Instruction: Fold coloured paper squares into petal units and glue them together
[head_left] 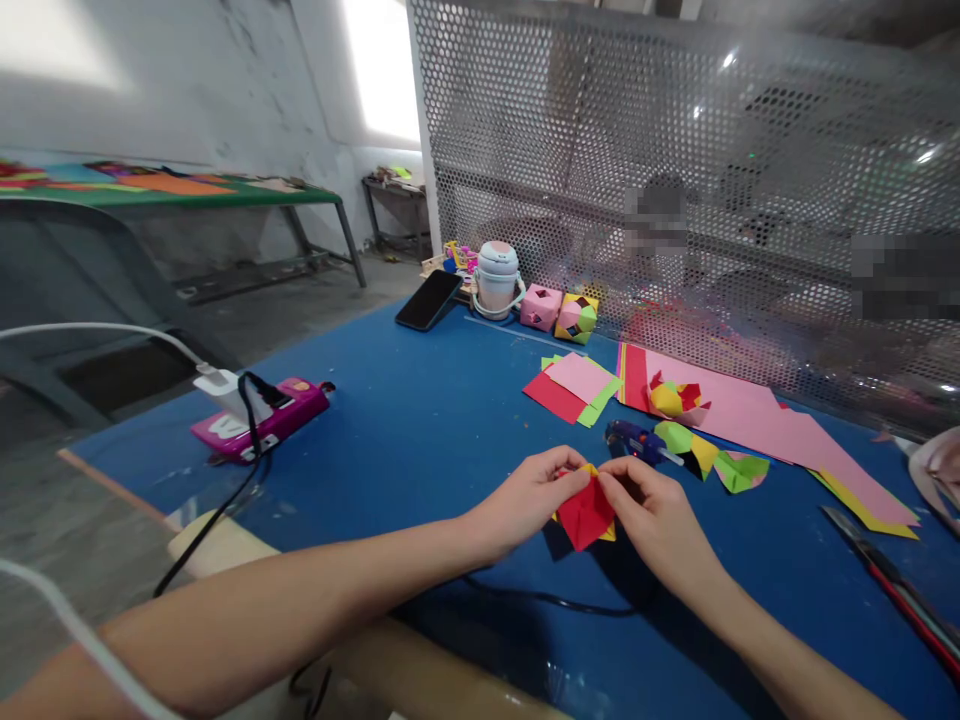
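Now both forearms come in from the lower edge and meet low over the blue desk (420, 420). The left hand (529, 495) curls with thumb and fingertips pinching the left corner of a folded paper piece (586, 515). The right hand (652, 510) pinches its upper right edge, knuckles up. The piece lies between the two hands, touching the desk or just above it; I cannot tell which.

It is thin, creased paper, red on the facing flap with yellow showing at the edges, and it comes to a point at 6 o'clock. The desk top is smooth and matte.

At 1 o'clock from the piece, just beyond the right hand, lies a blue glue gun (634, 440), with small folded paper shapes (739, 470) in green and yellow beside it. Further on at 1 o'clock, long pink sheets (750, 410) spread flat. At 12 o'clock sits a small stack of paper squares (574, 385), and past it two paper cubes (559, 312), a pale lidded pot (496, 280) and a dark phone (429, 299) stand against a perforated metal screen (675, 150). At 9 o'clock, well apart, is a pink power strip (259, 420). A black cable (540, 598) runs under the wrists at 6 o'clock, and a cutter (892, 585) lies at 4 o'clock.
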